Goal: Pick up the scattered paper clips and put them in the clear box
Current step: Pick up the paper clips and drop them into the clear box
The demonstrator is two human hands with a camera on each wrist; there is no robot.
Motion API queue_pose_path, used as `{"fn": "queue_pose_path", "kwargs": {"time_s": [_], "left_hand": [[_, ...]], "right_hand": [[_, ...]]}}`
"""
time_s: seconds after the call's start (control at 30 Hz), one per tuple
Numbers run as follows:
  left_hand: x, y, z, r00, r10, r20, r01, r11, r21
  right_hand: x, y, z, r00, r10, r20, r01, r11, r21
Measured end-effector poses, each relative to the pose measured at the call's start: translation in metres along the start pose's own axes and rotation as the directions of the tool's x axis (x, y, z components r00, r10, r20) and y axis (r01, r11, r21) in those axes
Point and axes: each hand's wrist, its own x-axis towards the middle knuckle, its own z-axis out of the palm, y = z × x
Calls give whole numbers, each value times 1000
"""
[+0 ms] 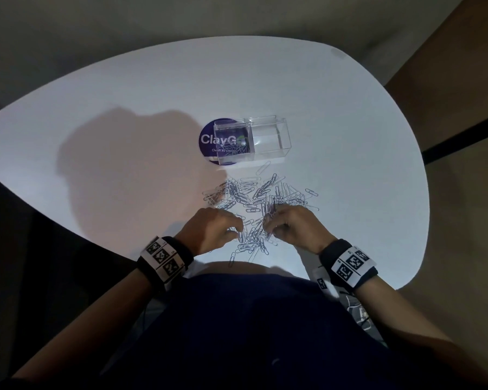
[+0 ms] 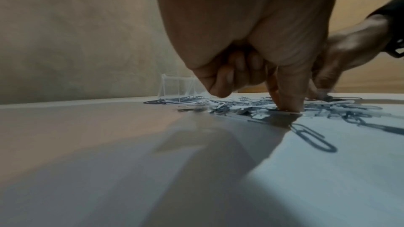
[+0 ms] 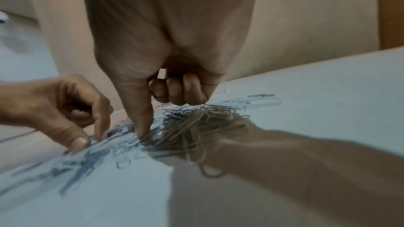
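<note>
Your table [image 1: 321, 108] is plain white, tinted brownish where the shadow falls at centre left of the head view. The paper clips [image 1: 254, 198] are silver-grey wire. The box [image 1: 268, 142] is colourless and see-through. Under its left half lies a round purple sticker [image 1: 206, 142] with white lettering. Your wristbands [image 1: 164, 256] are black, carrying white strips printed with black square codes. Your shirt [image 1: 251, 333] is dark navy.
</note>
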Motion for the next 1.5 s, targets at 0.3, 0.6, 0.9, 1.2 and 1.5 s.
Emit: {"fn": "queue_pose_path", "kwargs": {"time_s": [0.3,0.6,0.9,1.2,1.5], "left_hand": [[13,3,0,985,163,51,-169,974,150],[17,4,-17,990,-140,-5,124,895,-428],[17,-1,-30,945,-273,181,324,691,-647],[6,-5,-34,911,-314,268,395,471,-789],[1,-2,-34,907,-349,237,364,367,-856]], "right_hand": [[1,-6,-15,940,341,-23,-270,781,563],[3,-7,-23,881,456,131,-282,282,917],[9,-9,-17,878,456,148,-316,318,894],[31,-15,7,982,141,-124,-129,987,99],[45,-19,15,996,90,0,-89,988,-123]]}}
